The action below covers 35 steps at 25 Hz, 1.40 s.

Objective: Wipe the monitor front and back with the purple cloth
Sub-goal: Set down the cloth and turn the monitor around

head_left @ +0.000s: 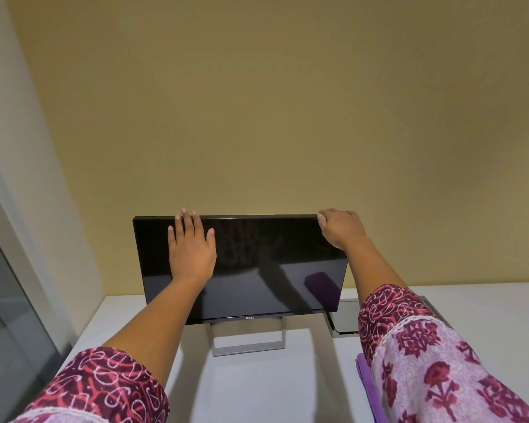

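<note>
Wall just behind monitor; open air above top edge; recessed cable box right of stand.

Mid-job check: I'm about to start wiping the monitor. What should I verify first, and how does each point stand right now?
1. Purple cloth in hand: not ok. The purple cloth lies on the table beside the right sleeve, and neither hand holds it.
2. Monitor steadied: ok. The left hand lies flat on the screen, and the right hand grips the monitor at its top right corner.
3. Monitor seated on its stand: ok.
4. Screen dark: ok.
5. Back of the monitor and its cables free: cannot tell, hidden.
</note>
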Tool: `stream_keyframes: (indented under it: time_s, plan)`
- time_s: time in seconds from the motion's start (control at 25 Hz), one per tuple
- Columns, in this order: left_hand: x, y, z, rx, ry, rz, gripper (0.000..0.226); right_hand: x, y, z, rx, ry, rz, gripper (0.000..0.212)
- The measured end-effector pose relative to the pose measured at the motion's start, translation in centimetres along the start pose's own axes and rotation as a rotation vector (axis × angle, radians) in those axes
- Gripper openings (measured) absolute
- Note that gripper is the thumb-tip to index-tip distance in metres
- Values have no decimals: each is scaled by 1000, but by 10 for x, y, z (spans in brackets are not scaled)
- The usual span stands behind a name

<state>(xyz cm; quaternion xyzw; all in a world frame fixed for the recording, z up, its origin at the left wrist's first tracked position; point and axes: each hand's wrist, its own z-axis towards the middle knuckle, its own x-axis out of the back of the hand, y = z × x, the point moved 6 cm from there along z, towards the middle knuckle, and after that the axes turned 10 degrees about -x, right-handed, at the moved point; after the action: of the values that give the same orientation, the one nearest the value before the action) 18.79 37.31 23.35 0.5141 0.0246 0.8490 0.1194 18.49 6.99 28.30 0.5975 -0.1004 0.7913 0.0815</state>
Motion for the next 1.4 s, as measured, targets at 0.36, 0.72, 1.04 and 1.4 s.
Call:
stream_keyframes:
  time_s: [0.36,0.72,1.04,1.4]
  plan:
    - [-1,0,8,-9,-83,35,58,19,2,-4,-37,5,-204,45]
    - [2,5,34,-65,-312,-63,57,48,1,-29,22,-107,-314,44]
    - [2,76,9,-169,-379,-236,58,34,29,-60,24,-103,55,37]
    - [1,97,-5,-213,-403,-248,61,42,31,-74,0,-84,119,34]
